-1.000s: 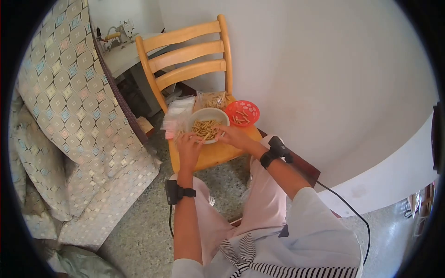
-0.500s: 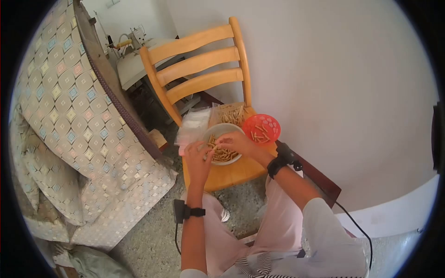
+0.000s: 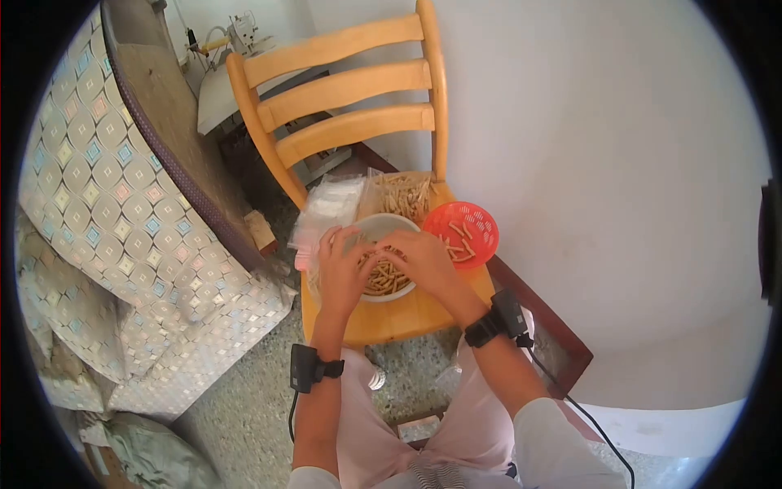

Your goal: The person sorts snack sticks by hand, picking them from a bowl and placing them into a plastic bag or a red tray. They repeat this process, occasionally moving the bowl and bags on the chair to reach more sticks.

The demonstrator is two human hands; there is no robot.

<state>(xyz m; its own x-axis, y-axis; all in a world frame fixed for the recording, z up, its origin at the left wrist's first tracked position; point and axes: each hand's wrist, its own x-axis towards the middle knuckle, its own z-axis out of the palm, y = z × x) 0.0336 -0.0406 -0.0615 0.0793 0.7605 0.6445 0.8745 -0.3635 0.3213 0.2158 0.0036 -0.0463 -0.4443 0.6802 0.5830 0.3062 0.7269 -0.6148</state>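
A white bowl (image 3: 371, 230) full of short brown stick-like pieces (image 3: 386, 279) stands on the wooden chair seat. Above it, my left hand (image 3: 338, 265) and my right hand (image 3: 425, 261) meet with their thumbs and fingertips drawn together. Whatever is pinched there is hidden by the fingers. To the right of the bowl sits a red perforated basket (image 3: 484, 222), holding several paler sticks (image 3: 462, 244). Behind the bowl lies a clear bag (image 3: 405, 196) filled with similar pale sticks. Flat clear plastic bags (image 3: 332, 202) are piled at the back left of the seat.
The chair's slatted backrest (image 3: 350, 96) rises behind these things. A patterned cloth cover (image 3: 122, 175) drapes over furniture at left. At the back left is a sewing machine (image 3: 243, 31). A pale wall (image 3: 603, 179) borders the right side, and cables hang from both wristbands.
The view has shifted a little, with the chair appearing larger. My hands have come closer together over the bowl, and the right fingers now cover more of the pinch point.
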